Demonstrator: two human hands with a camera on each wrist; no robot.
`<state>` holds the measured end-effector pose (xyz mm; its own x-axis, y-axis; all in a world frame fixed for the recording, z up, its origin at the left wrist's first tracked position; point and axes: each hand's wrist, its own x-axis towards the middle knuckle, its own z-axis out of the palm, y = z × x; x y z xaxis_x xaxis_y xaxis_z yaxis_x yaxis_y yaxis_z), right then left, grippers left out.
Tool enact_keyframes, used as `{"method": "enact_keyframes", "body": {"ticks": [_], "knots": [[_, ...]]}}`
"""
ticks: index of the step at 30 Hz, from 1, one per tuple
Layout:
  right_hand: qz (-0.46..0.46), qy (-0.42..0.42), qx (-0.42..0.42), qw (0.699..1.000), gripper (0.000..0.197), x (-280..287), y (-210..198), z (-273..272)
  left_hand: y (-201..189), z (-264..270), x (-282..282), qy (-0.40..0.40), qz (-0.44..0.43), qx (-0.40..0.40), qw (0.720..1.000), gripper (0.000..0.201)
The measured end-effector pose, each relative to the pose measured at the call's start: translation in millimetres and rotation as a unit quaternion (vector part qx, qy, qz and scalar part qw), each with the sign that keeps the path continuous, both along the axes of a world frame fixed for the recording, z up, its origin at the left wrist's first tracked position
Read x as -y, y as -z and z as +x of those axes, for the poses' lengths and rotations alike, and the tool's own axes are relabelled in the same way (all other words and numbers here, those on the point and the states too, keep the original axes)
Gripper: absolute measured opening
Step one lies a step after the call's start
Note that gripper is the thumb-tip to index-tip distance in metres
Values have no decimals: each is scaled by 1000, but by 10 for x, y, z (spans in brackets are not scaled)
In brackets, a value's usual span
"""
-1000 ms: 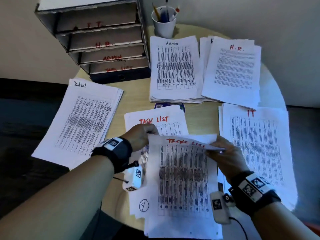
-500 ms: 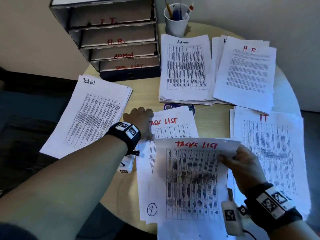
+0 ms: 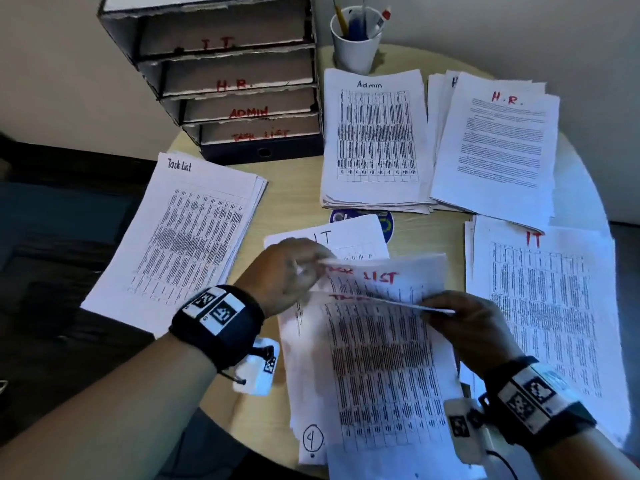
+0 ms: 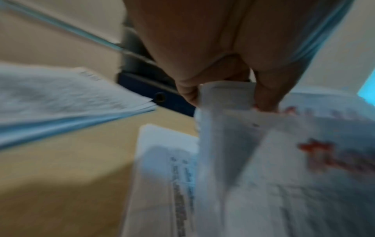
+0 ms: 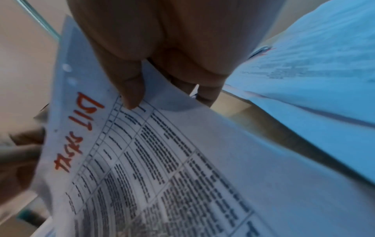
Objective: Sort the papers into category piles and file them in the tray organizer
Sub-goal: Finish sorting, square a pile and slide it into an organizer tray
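Note:
The unsorted stack (image 3: 377, 375) lies at the table's front edge, its sheets headed "TASK LIST" in red. My left hand (image 3: 310, 268) pinches the top left corner of the second Task List sheet (image 3: 391, 277) and holds it raised; in the left wrist view the fingers (image 4: 188, 93) curl round that bent corner (image 4: 225, 96). My right hand (image 3: 434, 308) grips the right side of the top Task List sheet (image 5: 162, 168), thumb (image 5: 131, 96) on its face. A sheet marked "IT" (image 3: 349, 237) shows behind. The four-tier tray organizer (image 3: 225, 74) stands at the back left.
Sorted piles lie around: Task List (image 3: 183, 233) at left, Admin (image 3: 375, 140) at the back, H.R. (image 3: 498, 143) at back right, IT (image 3: 540, 306) at right. A white cup of pens (image 3: 356, 39) stands beside the organizer. The round table (image 3: 294, 188) drops off at the left.
My left hand left the table beside the stack, took the second Task List sheet by its corner and lifted it, uncovering an IT sheet. My right hand keeps hold of the top sheet.

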<state>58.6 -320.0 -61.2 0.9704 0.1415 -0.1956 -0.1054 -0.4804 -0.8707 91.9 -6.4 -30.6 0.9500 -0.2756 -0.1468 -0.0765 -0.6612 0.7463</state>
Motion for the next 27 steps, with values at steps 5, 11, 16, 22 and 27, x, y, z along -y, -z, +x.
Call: {"method": "enact_keyframes", "body": {"ticks": [5, 11, 16, 22, 27], "knots": [[98, 63, -55, 992, 34, 41, -53, -54, 352, 245, -325, -146, 251, -132, 948, 61], [140, 110, -89, 980, 29, 101, -30, -68, 367, 276, -258, -152, 312, -111, 931, 61], [193, 149, -111, 964, 18, 91, -38, -7, 264, -119, 13, -234, -165, -133, 949, 38], [290, 265, -130, 910, 16, -128, -297, 95, 189, -532, 333, -221, -257, -274, 900, 67], [245, 305, -135, 910, 52, -179, -373, 163, 153, -640, 317, -215, -171, -264, 925, 69]]}}
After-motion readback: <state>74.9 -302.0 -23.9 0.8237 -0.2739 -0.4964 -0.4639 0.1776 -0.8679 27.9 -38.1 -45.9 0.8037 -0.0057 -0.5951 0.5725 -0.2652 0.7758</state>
